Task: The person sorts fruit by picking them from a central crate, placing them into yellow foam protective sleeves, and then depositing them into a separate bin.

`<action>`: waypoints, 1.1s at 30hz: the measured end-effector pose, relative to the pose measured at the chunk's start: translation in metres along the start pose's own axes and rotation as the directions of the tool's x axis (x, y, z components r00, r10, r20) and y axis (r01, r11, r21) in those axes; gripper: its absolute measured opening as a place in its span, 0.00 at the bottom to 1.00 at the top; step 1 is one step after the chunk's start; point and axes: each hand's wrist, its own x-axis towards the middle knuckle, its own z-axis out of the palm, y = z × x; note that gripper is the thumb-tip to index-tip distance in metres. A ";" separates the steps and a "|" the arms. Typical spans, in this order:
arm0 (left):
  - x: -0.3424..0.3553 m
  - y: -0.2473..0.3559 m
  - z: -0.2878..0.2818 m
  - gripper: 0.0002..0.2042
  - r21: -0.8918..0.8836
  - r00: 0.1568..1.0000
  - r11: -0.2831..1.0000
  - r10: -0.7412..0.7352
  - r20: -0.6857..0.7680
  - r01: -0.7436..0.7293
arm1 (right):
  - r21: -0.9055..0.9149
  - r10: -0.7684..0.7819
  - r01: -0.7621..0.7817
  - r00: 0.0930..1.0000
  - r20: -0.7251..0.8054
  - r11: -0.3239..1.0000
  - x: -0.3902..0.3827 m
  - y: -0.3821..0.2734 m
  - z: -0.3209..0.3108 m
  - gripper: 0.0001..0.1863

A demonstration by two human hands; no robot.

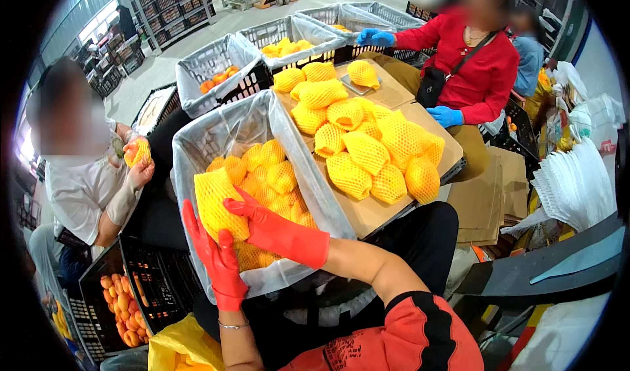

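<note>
Over the lined crate (197, 141), both gloved hands (246, 240) around a netted fruit (220, 204).

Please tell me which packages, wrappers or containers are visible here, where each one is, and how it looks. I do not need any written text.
Yellow foam net sleeve: between left hand and right hand, mesh tube.
Plastic-lined grey crate: under the hands, holding netted fruit.
Cardboard sheet: right of it, brown, piled with netted fruit.
Black crate: lower left, bare orange fruit.
White sleeve stack: right edge.
</note>
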 end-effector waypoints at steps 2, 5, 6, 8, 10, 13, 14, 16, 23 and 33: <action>-0.006 0.009 0.021 0.38 -0.021 0.999 0.999 0.043 -0.015 -0.043 | -0.085 -0.104 0.095 0.989 -0.108 0.992 -0.015 -0.022 0.005 0.38; -0.024 -0.001 0.028 0.38 0.168 0.996 0.985 0.019 0.093 -0.034 | -0.477 -0.384 0.291 0.917 -0.107 0.829 -0.043 -0.096 0.019 0.40; -0.023 0.005 0.029 0.38 0.138 0.990 0.990 -0.035 0.136 0.017 | -0.707 -0.496 0.397 0.865 0.075 0.585 -0.057 -0.134 0.018 0.40; -0.023 -0.001 0.024 0.36 0.166 0.969 0.984 -0.097 0.226 0.060 | -0.876 -0.647 0.464 0.630 0.430 -0.131 -0.082 -0.209 0.018 0.41; -0.020 -0.001 0.029 0.33 0.254 0.936 0.966 -0.124 0.330 0.039 | -0.831 -0.592 0.240 0.604 0.533 -0.503 -0.112 -0.288 0.015 0.40; -0.015 -0.004 0.035 0.31 0.246 0.880 0.969 -0.115 0.460 -0.002 | -0.966 -0.840 -0.175 0.537 0.070 -0.192 -0.131 -0.386 -0.047 0.40; -0.017 -0.003 0.032 0.30 0.262 0.884 0.965 -0.125 0.451 0.003 | -0.966 -0.850 -0.205 0.526 0.029 -0.160 -0.131 -0.416 -0.088 0.41; -0.017 -0.005 0.032 0.30 0.227 0.890 0.973 -0.144 0.432 0.047 | -0.803 -0.869 -0.471 0.481 0.115 -0.367 -0.138 -0.458 -0.152 0.42; -0.004 0.001 0.033 0.27 0.241 0.939 0.963 -0.192 0.286 0.124 | -0.883 -0.605 -0.365 0.787 -0.122 -0.296 -0.193 -0.517 -0.240 0.31; -0.029 -0.034 0.020 0.22 0.195 0.943 0.980 -0.107 0.314 0.046 | -0.979 0.011 0.198 0.980 0.198 -0.038 0.023 -0.223 -0.019 0.23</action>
